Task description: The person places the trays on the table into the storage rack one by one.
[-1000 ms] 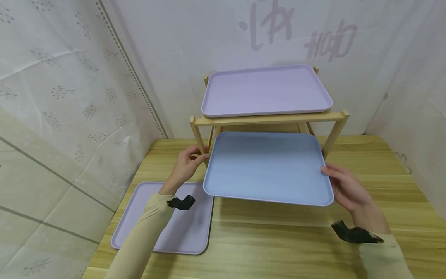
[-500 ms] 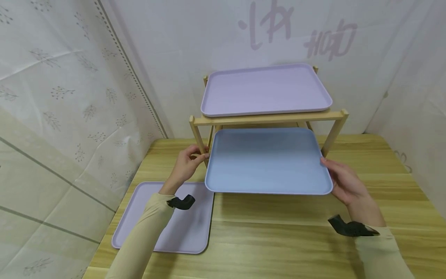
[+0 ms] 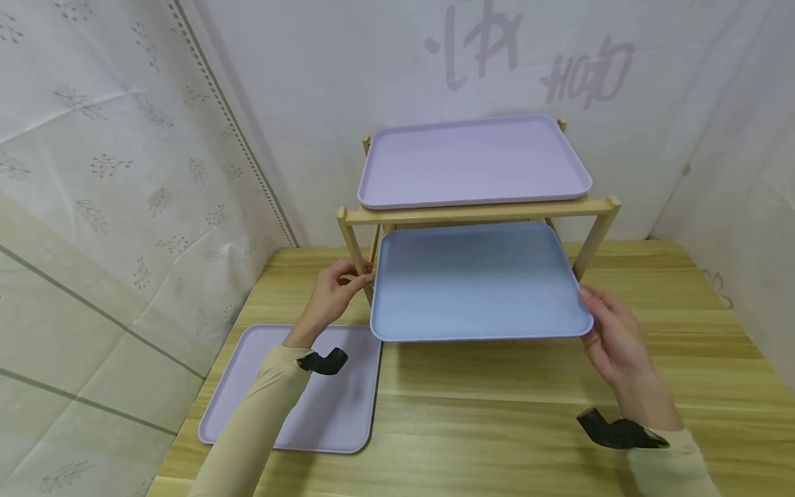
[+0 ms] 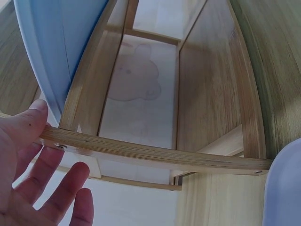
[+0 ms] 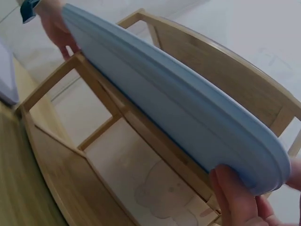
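Note:
A light blue rectangular tray (image 3: pixel 481 283) reaches into the middle level of a wooden shelf rack (image 3: pixel 478 212), its front part sticking out toward me. My right hand (image 3: pixel 615 338) pinches the tray's right edge near the front corner. In the right wrist view, those fingers (image 5: pixel 235 193) press under the blue tray's raised underside edge. My left hand (image 3: pixel 332 293) holds the rack's left front post between thumb and fingers, close to the tray's left edge. The left wrist view has the thumb (image 4: pixel 28 122) on the post, with the other fingers loosely spread.
A lavender tray (image 3: pixel 475 162) lies on the rack's top level. Another lavender tray (image 3: pixel 329 414) rests on the wooden table (image 3: pixel 497 435) at the left, partly under my left forearm. Patterned white cloth (image 3: pixel 124 172) hangs around the left and back.
The blue tray has slid further back into the rack, and its front edge has become more level. My right hand shifted along with it. The left hand stayed on the post.

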Demonstrator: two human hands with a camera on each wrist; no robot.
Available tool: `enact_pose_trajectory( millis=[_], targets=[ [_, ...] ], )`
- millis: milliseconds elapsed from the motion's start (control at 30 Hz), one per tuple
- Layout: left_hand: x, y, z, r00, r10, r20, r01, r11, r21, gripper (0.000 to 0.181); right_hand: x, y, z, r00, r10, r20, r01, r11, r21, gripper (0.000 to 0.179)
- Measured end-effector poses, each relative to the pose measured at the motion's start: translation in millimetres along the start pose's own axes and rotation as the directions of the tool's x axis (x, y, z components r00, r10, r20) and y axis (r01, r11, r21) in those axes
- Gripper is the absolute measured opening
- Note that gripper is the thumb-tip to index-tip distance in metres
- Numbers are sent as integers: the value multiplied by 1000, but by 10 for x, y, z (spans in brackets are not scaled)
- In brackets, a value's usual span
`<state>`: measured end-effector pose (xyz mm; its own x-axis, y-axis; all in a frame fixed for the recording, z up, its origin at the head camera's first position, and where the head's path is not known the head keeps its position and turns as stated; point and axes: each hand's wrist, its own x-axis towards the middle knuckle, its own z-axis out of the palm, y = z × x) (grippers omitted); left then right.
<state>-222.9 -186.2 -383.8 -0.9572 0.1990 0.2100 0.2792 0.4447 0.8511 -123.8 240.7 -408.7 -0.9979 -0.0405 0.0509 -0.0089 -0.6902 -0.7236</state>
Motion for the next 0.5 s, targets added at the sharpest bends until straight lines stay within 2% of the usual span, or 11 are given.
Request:
enact_pose_trajectory(
  millis=[167,300,400,500],
  targets=[
    [-8,1,-10,1000,7,-6,-7,1000,-7,27,-88,48,17,997,-63,37,64,998,-17,25],
    [-14,5,-11,1000,9,-10,-9,1000,0,26,-161,61,15,988,-105,109,121,981,-150,44],
    [-13,7,-10,1000,9,-12,-9,1000,4,25,-200,62,21,973,-148,174,197,930,-311,63],
    [-12,3,-4,1000,11,-13,-11,1000,8,25,-229,68,33,959,-175,222,262,847,-463,78]
  ],
)
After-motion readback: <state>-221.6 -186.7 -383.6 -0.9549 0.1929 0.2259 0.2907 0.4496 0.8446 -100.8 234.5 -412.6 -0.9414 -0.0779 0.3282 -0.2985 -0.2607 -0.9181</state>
